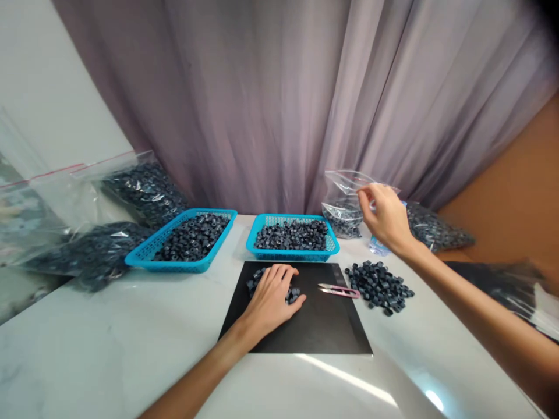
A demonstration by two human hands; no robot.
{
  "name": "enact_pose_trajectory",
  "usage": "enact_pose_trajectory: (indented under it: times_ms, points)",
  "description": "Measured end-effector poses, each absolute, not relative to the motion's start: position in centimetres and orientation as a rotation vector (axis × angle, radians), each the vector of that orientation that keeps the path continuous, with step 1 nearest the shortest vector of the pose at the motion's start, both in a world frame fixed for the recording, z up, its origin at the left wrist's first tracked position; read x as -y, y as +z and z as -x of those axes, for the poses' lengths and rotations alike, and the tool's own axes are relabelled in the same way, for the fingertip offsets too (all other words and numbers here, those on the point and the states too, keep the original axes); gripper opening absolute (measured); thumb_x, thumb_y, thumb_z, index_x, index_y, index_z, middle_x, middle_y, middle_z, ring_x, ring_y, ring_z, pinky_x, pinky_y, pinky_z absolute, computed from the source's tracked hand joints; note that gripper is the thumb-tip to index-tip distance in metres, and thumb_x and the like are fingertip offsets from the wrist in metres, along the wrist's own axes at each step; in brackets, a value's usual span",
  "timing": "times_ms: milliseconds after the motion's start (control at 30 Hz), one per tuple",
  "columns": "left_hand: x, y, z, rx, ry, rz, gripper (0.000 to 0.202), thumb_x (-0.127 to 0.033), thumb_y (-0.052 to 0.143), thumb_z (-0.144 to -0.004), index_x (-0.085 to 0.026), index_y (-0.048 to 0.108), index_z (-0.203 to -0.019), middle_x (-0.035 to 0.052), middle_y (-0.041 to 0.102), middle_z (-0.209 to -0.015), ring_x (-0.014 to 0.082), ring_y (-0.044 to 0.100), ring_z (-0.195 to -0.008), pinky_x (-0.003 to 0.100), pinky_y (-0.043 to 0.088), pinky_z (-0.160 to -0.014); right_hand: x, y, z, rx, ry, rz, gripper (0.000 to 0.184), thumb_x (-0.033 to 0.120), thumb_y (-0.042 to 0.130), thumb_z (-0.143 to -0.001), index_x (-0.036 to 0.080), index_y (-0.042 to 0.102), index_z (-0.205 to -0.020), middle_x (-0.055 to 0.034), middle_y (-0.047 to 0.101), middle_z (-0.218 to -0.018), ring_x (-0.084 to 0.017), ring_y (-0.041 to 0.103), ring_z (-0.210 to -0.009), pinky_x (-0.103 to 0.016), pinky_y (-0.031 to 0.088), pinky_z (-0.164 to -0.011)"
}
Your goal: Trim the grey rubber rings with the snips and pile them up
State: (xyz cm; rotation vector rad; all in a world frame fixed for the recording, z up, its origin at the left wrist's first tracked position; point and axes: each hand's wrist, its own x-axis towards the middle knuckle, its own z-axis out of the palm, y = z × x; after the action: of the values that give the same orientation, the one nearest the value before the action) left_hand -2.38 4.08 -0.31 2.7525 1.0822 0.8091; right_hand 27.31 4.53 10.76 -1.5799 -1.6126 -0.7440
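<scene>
My left hand lies palm down with fingers spread over a small heap of dark grey ring-like pieces on a black board. Part of the heap is hidden under the palm. My right hand is raised at the right, fingers curled toward the thumb, in front of a clear zip bag of the same pieces. Whether it touches the bag or pinches anything I cannot tell. Below it shows a clear, bluish plastic object, mostly covered. Pink-handled thread snips rest on the board's right side.
Two blue baskets of dark pieces stand behind the board. Right of it lies a loose pile. Filled clear bags lean at the left, another bag at the right. A curtain hangs behind the white table.
</scene>
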Motion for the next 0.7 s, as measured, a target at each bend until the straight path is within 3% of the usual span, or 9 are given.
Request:
enact_pose_trajectory:
  times_ms: [100,200,267,700]
  points:
    - [-4.4,-0.5,2.5,-1.142,0.772,-2.723,0.047,-0.042,0.075,-0.082,-0.020,0.057,-0.119,0.0106,0.063,-0.122,0.0318,0.056,-0.117,0.049,0.042,-0.102,-0.3,4.9,-23.5,1.679,-0.536,1.535,0.022,0.027,0.044,-0.100,0.022,0.065,-0.104,-0.0076,0.072,-0.096,-0.023,0.065,-0.083,-0.033,0.046,-0.074]
    - [-4.6,-0.4,2.6,-1.143,0.734,-2.724,0.037,-0.042,0.076,-0.082,-0.021,0.061,-0.108,0.0071,0.066,-0.112,0.0292,0.058,-0.112,0.046,0.042,-0.100,2.2,0.1,-20.4,1.652,-0.382,1.577,0.021,0.024,0.046,-0.099,0.022,0.066,-0.099,-0.0049,0.073,-0.085,-0.021,0.066,-0.073,-0.030,0.044,-0.066]
    - [-4.6,-0.2,2.6,-1.134,0.724,-2.726,0.031,-0.040,0.077,-0.082,-0.022,0.061,-0.100,0.0047,0.067,-0.106,0.0272,0.059,-0.106,0.044,0.043,-0.096,2.9,-1.7,-19.1,1.642,-0.339,1.577,0.021,0.022,0.045,-0.099,0.021,0.065,-0.101,-0.0056,0.074,-0.090,-0.020,0.067,-0.074,-0.029,0.046,-0.067]
    - [-4.5,0.5,1.8,-1.046,0.704,-2.698,0.002,-0.023,0.065,-0.091,-0.023,0.064,-0.092,0.0006,0.069,-0.096,0.0230,0.059,-0.101,0.039,0.042,-0.091,3.5,-2.7,-18.5,1.784,-0.066,1.542,0.020,0.021,0.044,-0.100,0.024,0.064,-0.100,-0.0047,0.071,-0.088,-0.021,0.068,-0.075,-0.031,0.049,-0.066]
